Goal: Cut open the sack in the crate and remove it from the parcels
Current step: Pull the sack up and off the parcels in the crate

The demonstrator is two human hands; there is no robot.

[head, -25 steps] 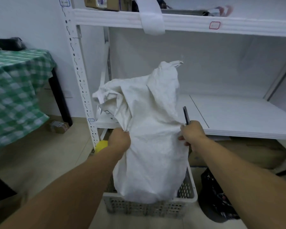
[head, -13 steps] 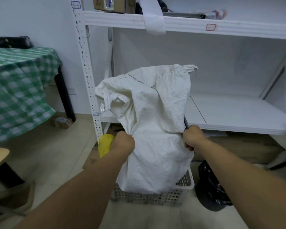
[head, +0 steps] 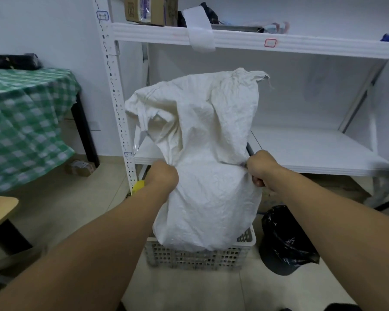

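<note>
A white woven sack [head: 209,176] hangs upright over a white perforated crate [head: 195,257] on the floor, its lower end still inside the crate. My left hand [head: 163,176] is clenched on the sack's left side. My right hand [head: 259,168] grips the sack's right side together with a dark cutter [head: 249,150] whose tip sticks up above the fist. The sack's upper part is crumpled and folds over to the left. The parcels in the crate are hidden by the sack.
A white metal shelf unit [head: 301,151] stands right behind the crate. A black bin with a bag [head: 285,239] sits to the crate's right. A table with a green checked cloth [head: 25,122] is at the left, a wooden tabletop corner [head: 0,209] nearer. A yellow object [head: 138,186] lies by the shelf post.
Both hands have drawn the sack upward, so less of it sits in the crate. The crumpled top has spread wider. The view has shifted back a little.
</note>
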